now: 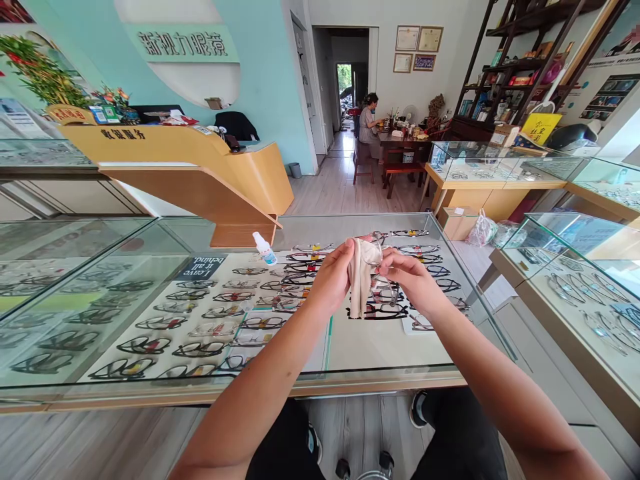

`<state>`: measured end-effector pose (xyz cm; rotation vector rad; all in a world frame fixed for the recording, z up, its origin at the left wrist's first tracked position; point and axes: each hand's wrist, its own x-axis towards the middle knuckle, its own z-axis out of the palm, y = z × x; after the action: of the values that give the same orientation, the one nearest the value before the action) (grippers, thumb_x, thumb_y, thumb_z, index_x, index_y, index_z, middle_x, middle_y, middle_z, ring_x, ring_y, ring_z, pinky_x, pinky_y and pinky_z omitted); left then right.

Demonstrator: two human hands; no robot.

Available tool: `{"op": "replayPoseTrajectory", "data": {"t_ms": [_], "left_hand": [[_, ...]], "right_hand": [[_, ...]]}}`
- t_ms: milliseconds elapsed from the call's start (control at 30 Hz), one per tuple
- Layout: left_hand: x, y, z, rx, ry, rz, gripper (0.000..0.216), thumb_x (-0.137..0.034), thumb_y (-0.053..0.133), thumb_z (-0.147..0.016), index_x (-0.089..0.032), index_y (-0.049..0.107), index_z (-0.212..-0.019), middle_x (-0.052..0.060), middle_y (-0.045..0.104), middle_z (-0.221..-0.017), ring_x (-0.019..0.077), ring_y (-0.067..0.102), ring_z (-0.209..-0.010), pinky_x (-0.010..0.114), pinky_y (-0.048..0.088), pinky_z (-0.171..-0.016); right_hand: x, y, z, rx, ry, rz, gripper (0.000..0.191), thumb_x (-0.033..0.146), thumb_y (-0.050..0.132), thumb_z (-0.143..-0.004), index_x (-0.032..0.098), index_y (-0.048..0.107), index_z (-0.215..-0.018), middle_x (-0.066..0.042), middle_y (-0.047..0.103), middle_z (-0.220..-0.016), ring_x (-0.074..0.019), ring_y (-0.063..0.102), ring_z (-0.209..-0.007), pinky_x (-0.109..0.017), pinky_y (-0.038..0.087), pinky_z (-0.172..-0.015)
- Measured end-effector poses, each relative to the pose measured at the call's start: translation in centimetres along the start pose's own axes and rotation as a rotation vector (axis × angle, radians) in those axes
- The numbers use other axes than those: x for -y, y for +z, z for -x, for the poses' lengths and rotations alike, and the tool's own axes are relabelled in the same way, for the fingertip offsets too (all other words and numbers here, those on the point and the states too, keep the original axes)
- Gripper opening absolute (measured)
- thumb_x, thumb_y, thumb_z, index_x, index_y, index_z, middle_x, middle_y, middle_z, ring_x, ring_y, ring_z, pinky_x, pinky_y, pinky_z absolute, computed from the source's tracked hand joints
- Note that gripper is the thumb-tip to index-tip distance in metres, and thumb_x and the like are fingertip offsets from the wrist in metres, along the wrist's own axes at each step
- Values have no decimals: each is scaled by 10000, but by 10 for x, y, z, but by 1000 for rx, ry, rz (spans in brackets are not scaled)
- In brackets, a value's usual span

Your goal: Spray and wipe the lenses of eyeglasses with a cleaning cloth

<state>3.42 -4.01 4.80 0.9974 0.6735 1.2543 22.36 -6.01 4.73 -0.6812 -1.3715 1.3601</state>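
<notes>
Above the glass counter, my left hand is closed on a beige cleaning cloth, which hangs down from the fingers. The cloth lies against a lens of a thin-rimmed pair of eyeglasses. My right hand pinches the eyeglasses at their right side, thumb and forefinger together. Much of the frame is hidden by the cloth and fingers, and it blends with the spectacles under the glass. A small white spray bottle with a blue label stands on the counter, left of my hands.
The glass display counter holds many rows of spectacles. More showcases stand at right. A wooden reception desk is at back left. Further back a person sits at a dark table. A wheeled stool base shows below me.
</notes>
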Motion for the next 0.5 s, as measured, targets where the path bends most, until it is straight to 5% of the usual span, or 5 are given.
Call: {"op": "replayPoseTrajectory", "data": {"t_ms": [200,367,500], "left_hand": [[2,0,-2,10,4,12,581,-680,832,-867,-181,816,-1164,129,798,-1171,302,754,-978,397,629,-728],[-5,1,0,134,-145,98,718,-752,779,-875,-196,754,-1329,123,780,-1152,269,737,-880,385,613,-699],[-6,2,3,113,-119,58,660,-534,946,-791,-213,698,-1312,71,774,-1092,222,728,-868,331,591,-730]], "right_hand": [[-1,2,0,-11,39,40,249,465,891,-858,251,775,-801,-16,669,-839,-203,580,-847,-349,475,-832],[-1,4,1,-53,10,-2,264,479,898,-840,259,764,-785,-15,688,-835,-200,589,-797,-360,497,-815],[1,4,2,-82,-9,-59,214,432,889,-854,264,767,-800,-7,667,-823,-194,575,-797,-346,482,-810]]}}
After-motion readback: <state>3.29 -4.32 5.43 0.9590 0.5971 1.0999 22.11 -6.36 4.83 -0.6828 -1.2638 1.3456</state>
